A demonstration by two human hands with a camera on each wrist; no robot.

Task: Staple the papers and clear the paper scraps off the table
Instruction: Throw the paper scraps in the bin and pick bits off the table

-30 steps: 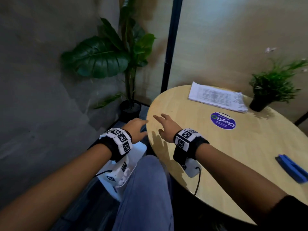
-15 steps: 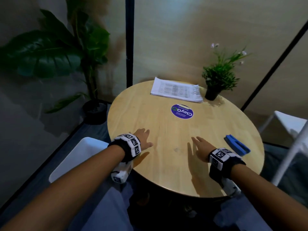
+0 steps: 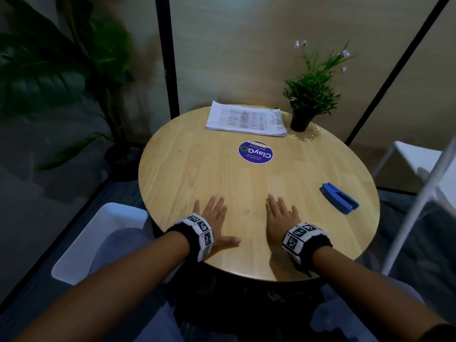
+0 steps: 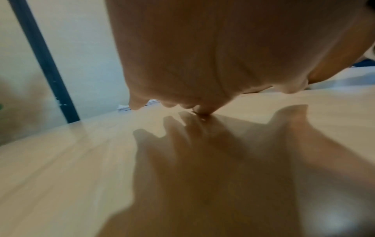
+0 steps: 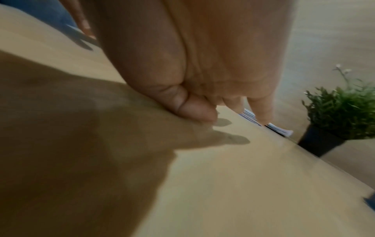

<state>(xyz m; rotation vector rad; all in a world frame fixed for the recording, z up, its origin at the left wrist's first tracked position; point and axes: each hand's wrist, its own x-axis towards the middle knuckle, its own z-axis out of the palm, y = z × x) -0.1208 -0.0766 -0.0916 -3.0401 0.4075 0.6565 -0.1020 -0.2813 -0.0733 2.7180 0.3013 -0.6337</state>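
Both hands lie palm-down near the front edge of the round wooden table point(image 3: 187, 174), fingers straight and spread, grasping nothing. The left hand point(image 3: 217, 218) has its thumb stretched out toward the right; the right hand point(image 3: 280, 215) sits just across from it. Between the two — close to the fingertips of neither, nearer the level of the knuckles — lies a small cluster of pale paper scraps point(image 3: 250, 212), touching no finger. In the left wrist view the fingers point(image 4: 168, 102) reach out low over the wood, with one fingertip at the surface; whether the rest press down cannot be told.

The stack of printed papers point(image 3: 245, 118) rests at the far edge of the table, well apart from both hands, just beside a small potted plant point(image 3: 308, 95). The blue stapler point(image 3: 339, 197) lies to the right of the right hand, apart from it. A round purple sticker point(image 3: 256, 152) sits between the papers and the hands. A white bin point(image 3: 81, 245) stands on the floor left of the table.
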